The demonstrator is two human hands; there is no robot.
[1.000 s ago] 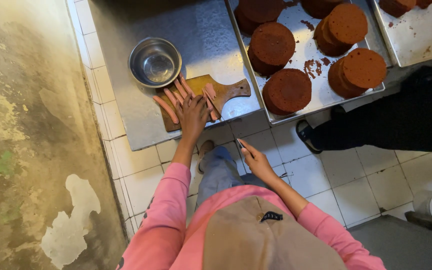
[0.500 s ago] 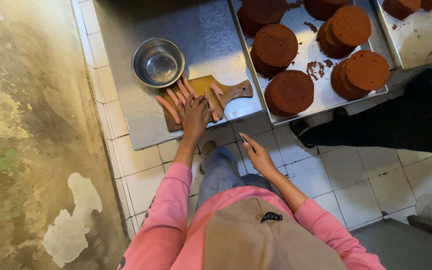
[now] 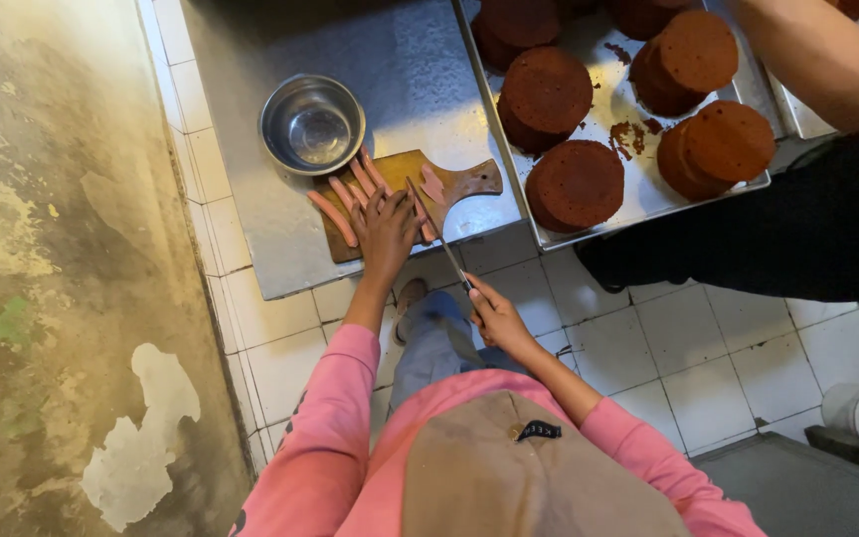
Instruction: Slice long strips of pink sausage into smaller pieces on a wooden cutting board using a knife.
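At the far left of your work, a steel bowl [image 3: 312, 124] sits on the metal tabletop [image 3: 251, 249], touching the upper edge of the wooden cutting board [image 3: 405, 174]. Several pink sausages [image 3: 333, 217] lie on the board, their long axes running diagonally from lower right up toward the bowl.

Your left hand [image 3: 387, 227] rests flat on the sausages with the fingers spread, pinning them and gripping nothing. Your right hand [image 3: 492, 316] is closed around the handle of a knife [image 3: 436, 227]. The blade's long axis runs from your hand near the tabletop's edge up and leftward, the tip pointing toward the middle of the board, just beside your left fingers.

That closeness looks like the main risk: if a round sausage rolls under your flat palm, the blade could slide toward your fingertips. The board also sits near the tabletop's front edge, so a hard push might shift it.

To the right, a tray [image 3: 648, 194] holds round brown cakes [image 3: 577, 184], and another person's arm [image 3: 827, 60] reaches over it.
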